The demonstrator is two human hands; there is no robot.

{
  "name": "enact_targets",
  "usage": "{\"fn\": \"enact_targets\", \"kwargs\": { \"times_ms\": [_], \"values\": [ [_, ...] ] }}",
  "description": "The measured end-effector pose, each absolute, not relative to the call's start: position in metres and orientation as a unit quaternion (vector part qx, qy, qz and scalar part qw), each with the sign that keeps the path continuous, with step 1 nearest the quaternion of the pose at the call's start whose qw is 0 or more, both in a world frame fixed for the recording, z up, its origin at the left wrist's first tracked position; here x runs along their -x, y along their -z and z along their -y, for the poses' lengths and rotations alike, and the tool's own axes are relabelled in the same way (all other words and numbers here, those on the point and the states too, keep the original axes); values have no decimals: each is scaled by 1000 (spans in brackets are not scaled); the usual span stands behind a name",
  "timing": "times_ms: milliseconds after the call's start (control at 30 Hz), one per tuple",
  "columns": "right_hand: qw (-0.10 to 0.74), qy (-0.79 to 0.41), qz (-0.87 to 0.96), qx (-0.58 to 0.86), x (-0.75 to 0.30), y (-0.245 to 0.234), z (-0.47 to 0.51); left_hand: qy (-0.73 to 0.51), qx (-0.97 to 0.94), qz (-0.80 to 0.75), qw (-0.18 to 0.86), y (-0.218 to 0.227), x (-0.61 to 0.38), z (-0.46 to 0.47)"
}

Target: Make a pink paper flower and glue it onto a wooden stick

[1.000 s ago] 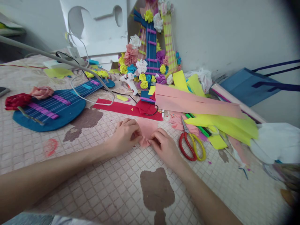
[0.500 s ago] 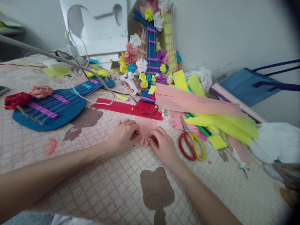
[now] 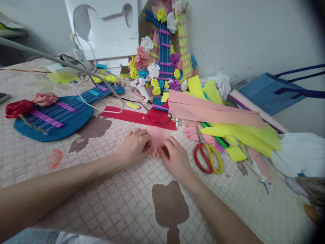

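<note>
A small pink piece of paper (image 3: 158, 136) lies on the patterned tablecloth (image 3: 127, 203) in the middle. My left hand (image 3: 134, 145) pinches its left side with curled fingers. My right hand (image 3: 175, 156) pinches its right side, the fingertips almost meeting those of the left. The lower part of the paper is bunched between the two hands. Red and yellow scissors (image 3: 207, 156) lie just right of my right hand.
A blue felt guitar (image 3: 58, 115) with red and pink paper roses lies at the left. A red strip (image 3: 132, 117), a white glue gun (image 3: 141, 88) and flower-covered guitars (image 3: 165, 51) sit behind. Pink and yellow paper strips (image 3: 215, 115) pile up at the right.
My right hand has slid slightly left, closer to the left hand, and the pink paper is gathered more tightly between them.
</note>
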State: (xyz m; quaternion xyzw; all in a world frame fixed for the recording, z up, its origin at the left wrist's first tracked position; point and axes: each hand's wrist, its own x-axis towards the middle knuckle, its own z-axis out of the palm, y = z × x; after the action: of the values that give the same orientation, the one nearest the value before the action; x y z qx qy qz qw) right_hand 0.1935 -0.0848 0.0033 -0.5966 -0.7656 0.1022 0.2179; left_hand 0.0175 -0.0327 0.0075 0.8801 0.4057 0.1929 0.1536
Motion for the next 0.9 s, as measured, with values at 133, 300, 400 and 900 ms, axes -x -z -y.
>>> {"fn": "enact_targets", "kwargs": {
  "times_ms": [133, 300, 400, 900],
  "values": [
    [219, -98, 767, 595, -193, -4, 85, -184, -879, -412, 151, -9, -18, 33],
    [215, -92, 767, 597, -193, -4, 85, -181, -882, -412, 139, -9, -19, 34],
    [210, -90, 764, 604, -192, -4, 86, -183, -884, -409, 136, -8, -19, 34],
    [207, -84, 762, 607, -190, -5, 85, -180, -885, -411, 120, -6, -19, 35]
  ]
}}
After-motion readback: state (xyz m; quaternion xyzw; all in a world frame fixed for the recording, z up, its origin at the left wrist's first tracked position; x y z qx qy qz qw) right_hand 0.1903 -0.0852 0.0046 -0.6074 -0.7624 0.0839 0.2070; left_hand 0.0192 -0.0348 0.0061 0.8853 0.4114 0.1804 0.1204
